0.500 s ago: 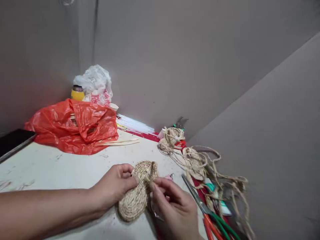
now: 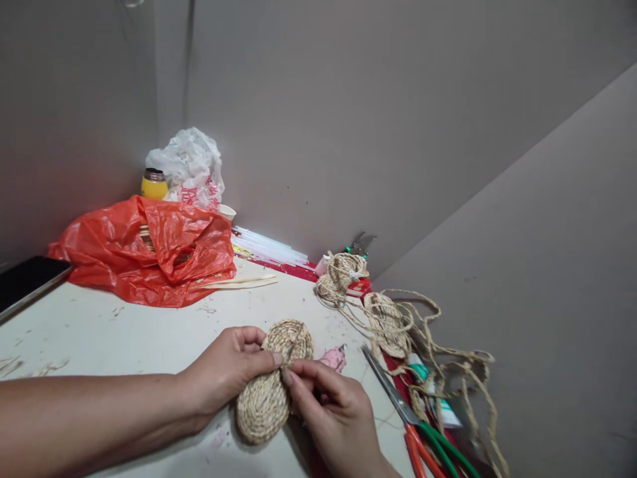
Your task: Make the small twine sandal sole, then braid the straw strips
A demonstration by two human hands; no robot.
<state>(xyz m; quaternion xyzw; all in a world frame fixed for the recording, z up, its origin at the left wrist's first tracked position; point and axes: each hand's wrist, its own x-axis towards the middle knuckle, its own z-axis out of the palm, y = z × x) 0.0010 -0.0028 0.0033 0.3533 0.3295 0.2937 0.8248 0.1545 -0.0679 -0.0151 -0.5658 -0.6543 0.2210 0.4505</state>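
Note:
A coiled straw-rope piece [image 2: 263, 408] with two rounded lobes and a narrow waist is held just above the table. My left hand [image 2: 226, 368] grips its left side, thumb pressed on top near the waist. From the right, my right hand [image 2: 336, 411] has thumb and forefinger closed at the waist, pinching the strand there. The strand's end is hidden by the fingertips. Behind my right hand, a pink object [image 2: 333, 358] with a metal tip lies partly covered. Scissors [image 2: 411, 415] with one orange and one green handle lie open to the right.
Loose straw rope [image 2: 432, 348] and coiled pieces [image 2: 385, 325] spread along the right edge by the wall. A red plastic bag [image 2: 114, 255], a yellow jar [image 2: 154, 186], a white bag [image 2: 186, 159] and translucent sticks [image 2: 271, 245] sit at the back. A phone [image 2: 30, 282] lies left.
My right hand has shifted left, its fingertips now meeting at the waist beside my left thumb. The strand that stuck up on the upper lobe now lies flatter. The pink object shows more.

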